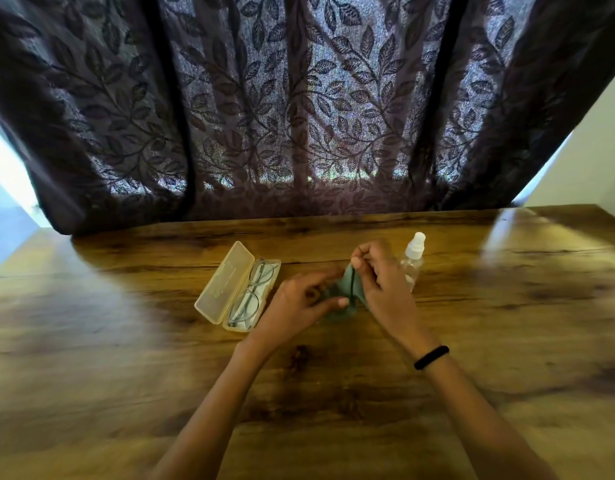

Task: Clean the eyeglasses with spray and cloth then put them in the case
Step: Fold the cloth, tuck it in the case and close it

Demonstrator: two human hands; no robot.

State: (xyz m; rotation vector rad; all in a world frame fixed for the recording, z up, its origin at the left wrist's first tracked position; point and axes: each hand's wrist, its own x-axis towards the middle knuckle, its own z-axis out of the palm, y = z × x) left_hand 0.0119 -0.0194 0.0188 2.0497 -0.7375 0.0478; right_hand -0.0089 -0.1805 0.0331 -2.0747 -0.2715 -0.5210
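A cream eyeglass case (217, 285) lies open on the wooden table (126, 341), left of my hands. Thin grey-framed eyeglasses (252, 296) rest folded in its right half. My left hand (299, 306) and my right hand (382, 285) both hold a small grey-green cloth (344, 289) between them, just above the table. The right hand pinches the cloth's upper edge; the left grips its lower part. A clear spray bottle (413, 261) with a white cap stands upright just behind my right hand.
A dark leaf-patterned curtain (299, 116) hangs along the table's far edge. A black band (431, 357) circles my right wrist. Bare wood spreads to both sides and in front of my arms.
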